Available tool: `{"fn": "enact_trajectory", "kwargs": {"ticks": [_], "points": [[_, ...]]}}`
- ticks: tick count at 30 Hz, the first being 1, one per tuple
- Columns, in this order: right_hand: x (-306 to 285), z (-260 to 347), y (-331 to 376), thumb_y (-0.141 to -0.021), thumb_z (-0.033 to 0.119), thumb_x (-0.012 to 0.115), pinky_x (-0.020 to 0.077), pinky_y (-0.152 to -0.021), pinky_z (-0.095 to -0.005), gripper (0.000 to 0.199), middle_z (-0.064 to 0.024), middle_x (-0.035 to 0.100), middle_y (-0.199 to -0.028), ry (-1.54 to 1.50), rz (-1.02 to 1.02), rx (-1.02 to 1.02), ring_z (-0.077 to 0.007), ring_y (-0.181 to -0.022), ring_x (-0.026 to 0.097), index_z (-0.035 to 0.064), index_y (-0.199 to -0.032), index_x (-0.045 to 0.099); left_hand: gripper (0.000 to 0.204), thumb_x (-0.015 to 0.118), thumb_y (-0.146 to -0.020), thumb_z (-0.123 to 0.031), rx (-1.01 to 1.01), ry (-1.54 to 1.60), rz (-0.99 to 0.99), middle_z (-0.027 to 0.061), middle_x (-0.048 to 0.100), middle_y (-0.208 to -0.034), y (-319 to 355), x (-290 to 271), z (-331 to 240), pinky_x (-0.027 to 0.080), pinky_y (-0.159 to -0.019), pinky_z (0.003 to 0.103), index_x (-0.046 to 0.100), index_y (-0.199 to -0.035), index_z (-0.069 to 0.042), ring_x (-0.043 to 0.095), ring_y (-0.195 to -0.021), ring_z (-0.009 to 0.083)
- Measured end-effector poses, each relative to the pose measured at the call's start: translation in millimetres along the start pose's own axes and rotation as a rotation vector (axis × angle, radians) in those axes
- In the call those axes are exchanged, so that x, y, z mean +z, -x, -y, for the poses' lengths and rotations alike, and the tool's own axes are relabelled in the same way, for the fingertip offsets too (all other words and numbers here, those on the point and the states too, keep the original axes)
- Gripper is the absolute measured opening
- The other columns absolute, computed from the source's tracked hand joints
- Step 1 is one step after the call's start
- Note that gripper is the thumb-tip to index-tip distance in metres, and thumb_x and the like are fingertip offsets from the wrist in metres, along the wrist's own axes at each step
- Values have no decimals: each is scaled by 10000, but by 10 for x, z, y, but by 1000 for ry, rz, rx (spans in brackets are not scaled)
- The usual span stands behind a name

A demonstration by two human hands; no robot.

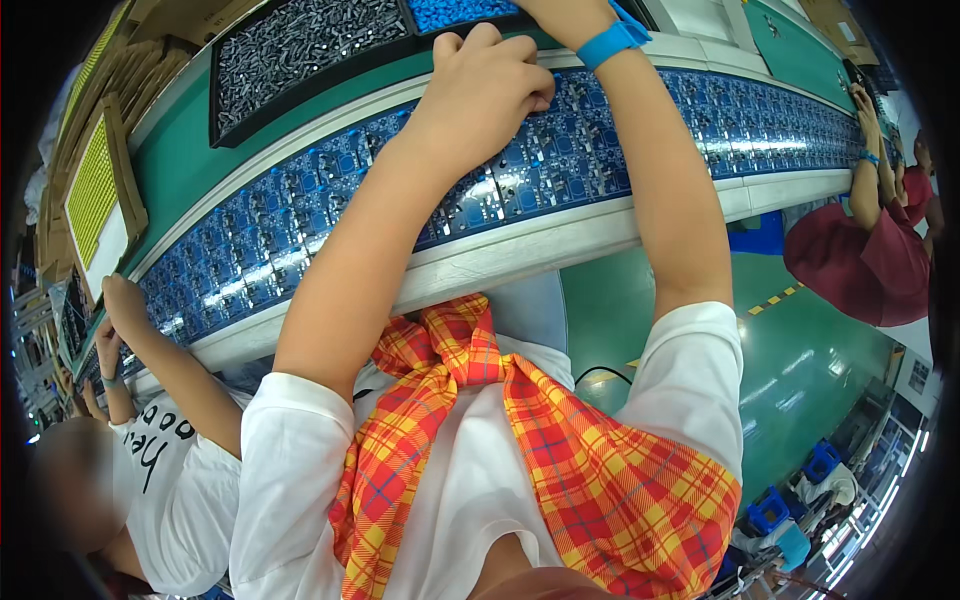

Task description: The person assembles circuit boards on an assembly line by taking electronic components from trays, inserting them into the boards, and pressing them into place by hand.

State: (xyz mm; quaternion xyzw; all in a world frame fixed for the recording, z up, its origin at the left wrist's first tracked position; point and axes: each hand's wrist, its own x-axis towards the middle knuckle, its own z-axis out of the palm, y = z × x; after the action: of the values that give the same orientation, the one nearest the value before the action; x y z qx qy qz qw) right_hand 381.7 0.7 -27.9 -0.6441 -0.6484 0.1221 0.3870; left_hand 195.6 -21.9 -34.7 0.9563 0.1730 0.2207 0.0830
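My left hand (pixel 485 92) is over a long row of blue circuit boards (pixel 560 165). Its fingers are curled closed, with the tips low against a board; whatever they may hold is hidden. At the top edge of the picture my right hand (pixel 568 18) reaches past the boards, nearest a black bin of small blue parts (pixel 455 14). Its fingers lie outside the picture. A blue band (pixel 612 43) circles the right wrist. Left of the blue parts, a black bin holds many small dark grey components (pixel 300 60). Small blue parts stand on several boards.
A pale rail (pixel 520 245) edges the boards on my side. Yellow sheets of small parts in cardboard (pixel 92 190) stand at the left. One co-worker's arm (pixel 165 345) reaches in at lower left; another co-worker in dark red (pixel 865 255) works at the right.
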Motion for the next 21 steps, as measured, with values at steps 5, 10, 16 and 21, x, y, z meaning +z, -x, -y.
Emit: {"fn": "enact_trajectory", "kwargs": {"ticks": [5, 10, 16, 21], "points": [[-52, 27, 54, -865, 114, 692, 542, -695, -341, 145, -147, 706, -822, -76, -41, 49, -235, -756, 697, -6, -947, 690, 101, 693, -833, -121, 35, 11, 19, -20, 624, -934, -25, 20, -28, 348, -906, 415, 765, -841, -191, 532, -1002, 202], [-35, -28, 66, -872, 101, 687, 541, -688, -332, 130, -142, 709, -825, -132, -91, 47, -217, -753, 696, -13, -935, 682, 128, 672, -812, -74, 97, -76, 8, -19, 618, -934, -33, 3, -63, 355, -920, 428, 754, -829, -171, 531, -1010, 201], [-17, -30, 77, -879, 90, 692, 537, -675, -315, 114, -125, 711, -824, -119, -147, 4, -191, -738, 687, -13, -924, 678, 121, 656, -802, -44, 145, -134, -54, -14, 591, -916, -48, -8, -147, 358, -925, 400, 721, -822, -144, 524, -975, 199], [-40, -30, 118, -886, 95, 703, 518, -649, -285, 117, -88, 693, -798, -221, -143, 45, -149, -702, 647, -11, -927, 672, 155, 665, -783, -44, 169, -139, -14, -10, 626, -964, -25, -12, -125, 372, -956, 477, 763, -857, -138, 536, -1036, 191]]}}
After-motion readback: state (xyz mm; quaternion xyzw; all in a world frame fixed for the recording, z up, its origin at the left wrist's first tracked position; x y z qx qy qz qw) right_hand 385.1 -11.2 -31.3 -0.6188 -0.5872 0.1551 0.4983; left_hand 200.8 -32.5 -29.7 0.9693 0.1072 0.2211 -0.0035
